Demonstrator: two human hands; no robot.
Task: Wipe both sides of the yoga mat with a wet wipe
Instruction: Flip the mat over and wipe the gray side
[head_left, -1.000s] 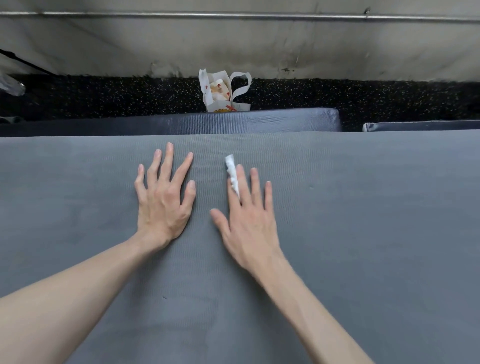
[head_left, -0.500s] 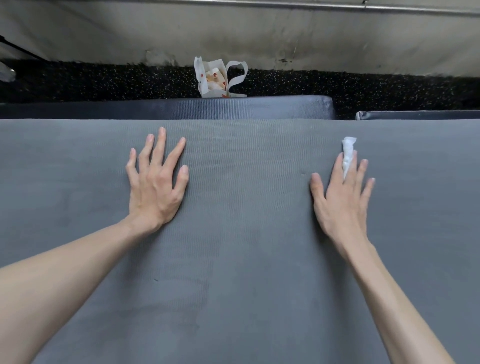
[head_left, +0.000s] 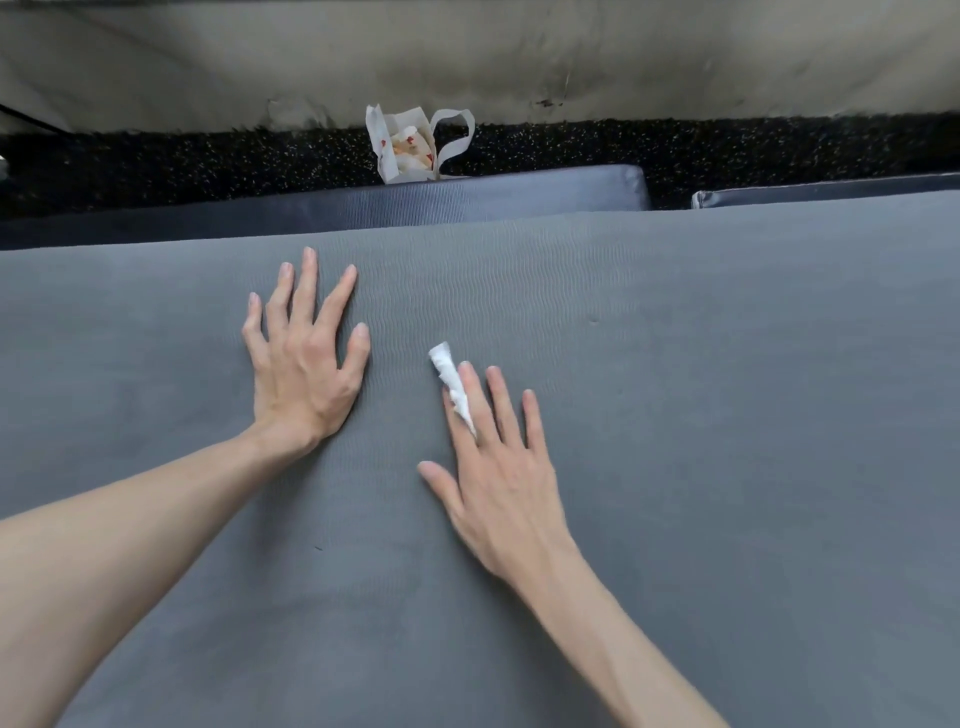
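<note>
We press our left hand (head_left: 304, 364) flat, fingers spread, on the wide grey ribbed foam yoga mat (head_left: 675, 415). Just beside it, our right hand (head_left: 498, 467) lies with straight fingers, the crumpled white wet wipe (head_left: 454, 387) wedged between the first two.

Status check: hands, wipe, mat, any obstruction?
Left hand flat, bracing yoga mat. Right hand flat, wet wipe pinched between its fingers. Nothing on mat ahead; white bag beyond far edge.
</note>
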